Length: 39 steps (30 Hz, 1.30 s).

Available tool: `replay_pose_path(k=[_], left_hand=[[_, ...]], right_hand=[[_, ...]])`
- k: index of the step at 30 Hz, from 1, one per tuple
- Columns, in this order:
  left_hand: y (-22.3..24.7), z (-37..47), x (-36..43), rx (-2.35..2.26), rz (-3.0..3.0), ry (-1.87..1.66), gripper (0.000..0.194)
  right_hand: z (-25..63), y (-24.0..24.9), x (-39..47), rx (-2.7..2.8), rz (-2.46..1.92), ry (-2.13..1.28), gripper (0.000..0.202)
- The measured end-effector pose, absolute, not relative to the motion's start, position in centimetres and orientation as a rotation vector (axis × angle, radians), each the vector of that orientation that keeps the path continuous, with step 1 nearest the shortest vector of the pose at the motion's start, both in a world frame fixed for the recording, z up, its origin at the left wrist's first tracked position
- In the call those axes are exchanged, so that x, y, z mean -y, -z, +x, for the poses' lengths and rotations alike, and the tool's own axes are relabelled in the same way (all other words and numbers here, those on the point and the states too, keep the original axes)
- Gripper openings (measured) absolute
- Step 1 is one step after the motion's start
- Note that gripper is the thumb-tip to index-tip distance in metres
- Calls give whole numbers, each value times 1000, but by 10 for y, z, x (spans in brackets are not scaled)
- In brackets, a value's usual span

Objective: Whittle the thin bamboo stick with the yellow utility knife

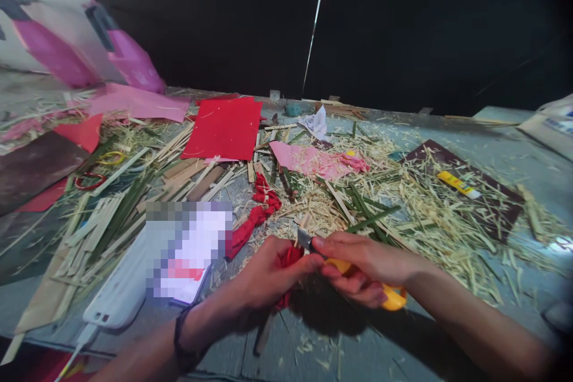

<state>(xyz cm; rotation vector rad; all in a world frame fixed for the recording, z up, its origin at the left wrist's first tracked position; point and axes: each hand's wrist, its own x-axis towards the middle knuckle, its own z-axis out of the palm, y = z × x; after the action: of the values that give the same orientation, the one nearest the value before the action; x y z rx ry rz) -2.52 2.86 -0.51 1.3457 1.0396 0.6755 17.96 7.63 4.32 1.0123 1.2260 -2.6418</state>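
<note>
My right hand (362, 262) is wrapped round a yellow utility knife (394, 298), its metal blade pointing up and left. My left hand (264, 274) is closed around a bundled red cloth (290, 258). Out of the cloth's top sticks the pale tip of a thin bamboo strip (306, 221), and the blade lies against or very close to it. The left thumb reaches to the right fingers near the knife's front end. A second twisted red cloth (255, 218) lies just beyond the left hand. Pale shavings (322, 212) are scattered under the blade.
Left of my hands lie a phone (197, 256) with a blurred screen and a white power strip (120, 286). Bamboo strips (105, 221), red paper (224, 128), pink paper (304, 158) and a yellow tube (456, 184) are spread about. Pink bottles (134, 62) stand at the back left.
</note>
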Motion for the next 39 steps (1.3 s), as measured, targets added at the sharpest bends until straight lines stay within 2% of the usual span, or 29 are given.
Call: replay_pose_path(k=[6, 10, 21, 24, 27, 33, 39], left_hand=[[4, -23, -26, -1037, 1260, -696, 48], [7, -22, -29, -998, 1282, -711, 56], [13, -9, -24, -1043, 1058, -899, 59], [16, -5, -20, -982, 1010, -847, 58], [16, -8, -21, -1002, 938, -878, 59], [4, -21, -28, -993, 985, -825, 54], [12, -21, -29, -912, 1187, -699, 56]], right_hand=[[178, -42, -78, -1173, 1037, 2609, 53], [172, -38, -71, -1255, 1127, 2669, 52], [137, -20, -63, -1167, 1796, 2981, 52], [142, -19, -70, -1205, 1729, 3106, 50], [152, -23, -66, -1259, 1581, 3088, 51], [167, -36, -58, -1426, 1194, 2822, 52], [172, -41, -66, -1249, 1169, 2691, 48]])
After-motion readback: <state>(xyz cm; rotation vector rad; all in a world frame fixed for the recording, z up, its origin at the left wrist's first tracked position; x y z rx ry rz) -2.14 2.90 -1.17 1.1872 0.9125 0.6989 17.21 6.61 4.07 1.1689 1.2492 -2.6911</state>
